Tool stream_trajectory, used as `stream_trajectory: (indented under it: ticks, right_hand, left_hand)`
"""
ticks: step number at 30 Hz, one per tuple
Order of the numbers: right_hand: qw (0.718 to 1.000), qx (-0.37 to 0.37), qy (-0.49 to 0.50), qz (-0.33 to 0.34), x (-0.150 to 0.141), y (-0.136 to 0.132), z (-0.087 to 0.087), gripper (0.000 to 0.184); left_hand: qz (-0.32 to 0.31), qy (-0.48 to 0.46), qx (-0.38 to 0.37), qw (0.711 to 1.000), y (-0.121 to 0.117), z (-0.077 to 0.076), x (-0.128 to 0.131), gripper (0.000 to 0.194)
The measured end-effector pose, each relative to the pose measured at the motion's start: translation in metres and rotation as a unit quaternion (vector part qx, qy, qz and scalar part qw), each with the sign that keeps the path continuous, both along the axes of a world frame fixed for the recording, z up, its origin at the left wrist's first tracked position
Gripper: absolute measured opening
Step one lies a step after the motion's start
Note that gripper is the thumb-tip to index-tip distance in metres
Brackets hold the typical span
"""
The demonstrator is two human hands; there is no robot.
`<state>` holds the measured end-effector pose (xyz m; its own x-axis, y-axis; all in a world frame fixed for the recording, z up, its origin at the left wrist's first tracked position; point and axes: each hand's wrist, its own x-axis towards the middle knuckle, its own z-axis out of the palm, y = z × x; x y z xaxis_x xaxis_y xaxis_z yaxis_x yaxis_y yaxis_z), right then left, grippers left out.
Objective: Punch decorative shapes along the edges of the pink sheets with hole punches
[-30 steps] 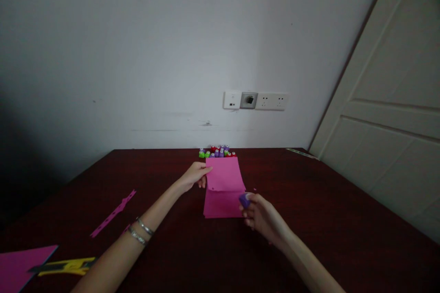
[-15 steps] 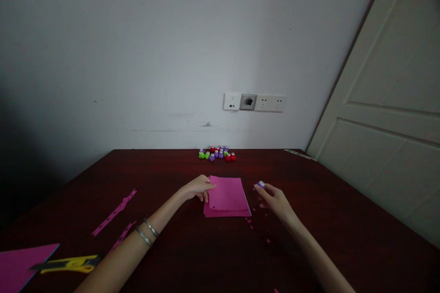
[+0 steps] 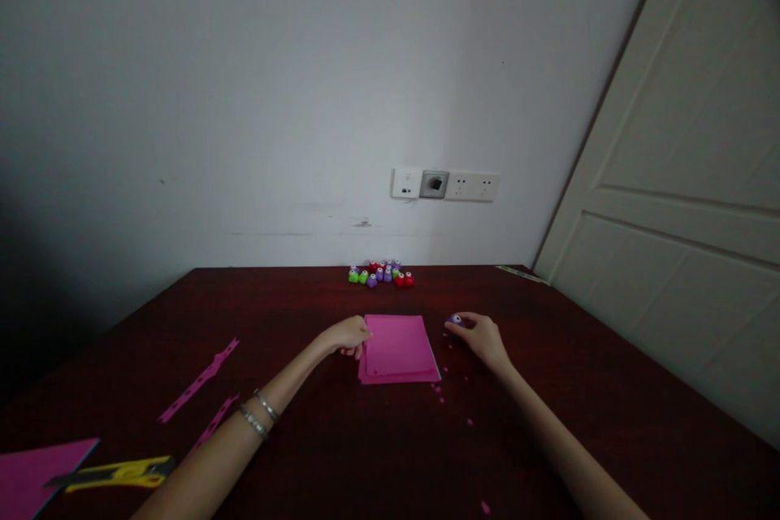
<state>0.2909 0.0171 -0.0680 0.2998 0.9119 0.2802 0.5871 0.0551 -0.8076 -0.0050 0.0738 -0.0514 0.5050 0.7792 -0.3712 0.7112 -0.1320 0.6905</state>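
Observation:
A stack of pink paper sheets (image 3: 399, 349) lies mid-table, its lower sheet sticking out at the front and left. My left hand (image 3: 348, 335) is closed at the stack's left edge, thumb and fingers pinching the paper. To the right of the stack, my right hand (image 3: 481, 335) grips a small purple-and-white craft punch (image 3: 454, 320) between thumb and fingers, low over the table and apart from the paper. Whether the punch touches the tabletop I cannot tell. Tiny pink paper bits (image 3: 439, 392) are scattered between the stack and my right forearm.
Several purple, green and red craft punches (image 3: 381, 275) cluster by the wall. Punched pink strips (image 3: 200, 382) lie at the left. A yellow utility knife (image 3: 122, 473) rests partly on another pink sheet (image 3: 42, 467) at the front left. A thin strip (image 3: 522, 274) lies at the back right.
My left thumb has drawn back from the top of the sheet to its left edge. My right hand has turned over the punch and shifted slightly up. The whole view has shifted a little.

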Motion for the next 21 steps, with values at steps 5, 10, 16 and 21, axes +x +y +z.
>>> stream_trajectory:
  ticks: [5,10,16,21]
  right_hand:
    - [0.998,-0.007,-0.061,-0.030,0.008,0.024,-0.002,0.029]
    - [0.994,-0.010,-0.105,-0.042,0.006,0.051,-0.011,0.027]
    - [0.988,-0.010,-0.145,-0.052,0.005,0.072,-0.019,0.027]
    - [0.982,0.002,-0.179,-0.063,0.003,0.072,-0.023,0.029]
  left_hand:
    - [-0.002,0.020,0.024,1.000,-0.004,0.006,-0.001,0.038]
    - [0.001,0.035,0.044,0.998,-0.005,0.009,-0.001,0.039]
    - [-0.001,0.038,0.069,0.997,-0.004,0.008,-0.001,0.034]
    - [-0.002,0.039,0.087,0.995,-0.005,0.007,0.000,0.036]
